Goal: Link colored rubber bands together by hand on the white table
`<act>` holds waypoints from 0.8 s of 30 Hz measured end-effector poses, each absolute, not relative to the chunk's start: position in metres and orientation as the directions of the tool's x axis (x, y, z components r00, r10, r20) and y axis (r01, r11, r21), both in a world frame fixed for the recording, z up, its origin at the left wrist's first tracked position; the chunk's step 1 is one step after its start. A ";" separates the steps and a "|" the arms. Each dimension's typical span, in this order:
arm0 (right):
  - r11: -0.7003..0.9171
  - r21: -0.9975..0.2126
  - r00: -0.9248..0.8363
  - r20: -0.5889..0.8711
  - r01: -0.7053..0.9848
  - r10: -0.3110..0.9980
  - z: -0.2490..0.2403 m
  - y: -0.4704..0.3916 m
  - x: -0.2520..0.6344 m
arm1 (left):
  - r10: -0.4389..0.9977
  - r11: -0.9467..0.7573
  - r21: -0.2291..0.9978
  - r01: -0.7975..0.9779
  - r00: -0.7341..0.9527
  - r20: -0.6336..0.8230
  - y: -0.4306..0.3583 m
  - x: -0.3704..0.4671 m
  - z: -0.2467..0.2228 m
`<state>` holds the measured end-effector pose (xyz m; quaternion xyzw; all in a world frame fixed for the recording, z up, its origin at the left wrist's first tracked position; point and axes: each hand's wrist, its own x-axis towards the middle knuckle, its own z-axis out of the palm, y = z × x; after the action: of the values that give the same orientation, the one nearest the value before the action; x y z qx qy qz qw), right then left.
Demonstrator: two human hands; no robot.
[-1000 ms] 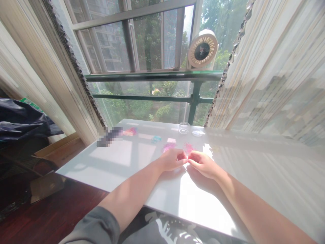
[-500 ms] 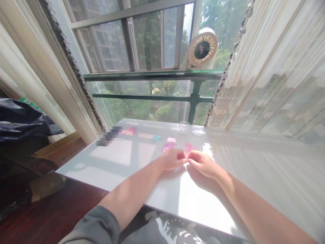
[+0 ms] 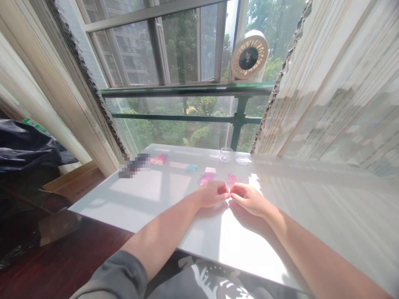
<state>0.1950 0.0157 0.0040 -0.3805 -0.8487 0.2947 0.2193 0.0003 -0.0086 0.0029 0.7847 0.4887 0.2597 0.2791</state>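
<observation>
Left hand point(image 3: 209, 194) and right hand point(image 3: 250, 199): curled in, nearly tip to tip over counter point(image 3: 132, 201); cannot tell grip closure or contents. Directly beyond, on counter: pink pile point(image 3: 231, 178), slightly nearer right hand. Beyond left hand: pink-purple pile point(image 3: 208, 177). Long axis: indistinct in both.

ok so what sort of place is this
Probably a room in a home, right beside a sunny window: long striped white-and-beige fabric curtains hang at both sides, a dark green metal railing crosses the glass, and a smooth white flat-topped table stands in front.
</observation>
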 end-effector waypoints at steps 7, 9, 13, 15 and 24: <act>0.536 -0.662 -0.613 0.144 0.524 0.777 0.003 0.016 0.195 | 0.915 -0.356 0.695 0.624 0.385 0.123 -0.010 0.000 0.005; 0.537 -0.666 -0.618 0.142 0.518 0.773 0.002 0.017 0.196 | 0.915 -0.357 0.696 0.623 0.384 0.125 -0.010 0.000 0.005; 0.532 -0.666 -0.614 0.137 0.524 0.777 0.002 0.017 0.196 | 0.915 -0.356 0.695 0.624 0.385 0.123 -0.009 0.000 0.003; 0.527 -0.665 -0.610 0.134 0.530 0.781 0.002 0.017 0.196 | 0.916 -0.353 0.693 0.629 0.383 0.119 -0.009 0.001 0.003; 0.521 -0.676 -0.603 0.140 0.522 0.785 0.004 0.016 0.195 | 0.916 -0.355 0.696 0.624 0.381 0.126 -0.010 0.001 0.006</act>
<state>0.1950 0.0159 0.0042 -0.3872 -0.8438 0.2992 0.2204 0.0009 -0.0105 0.0057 0.7816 0.4926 0.2585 0.2822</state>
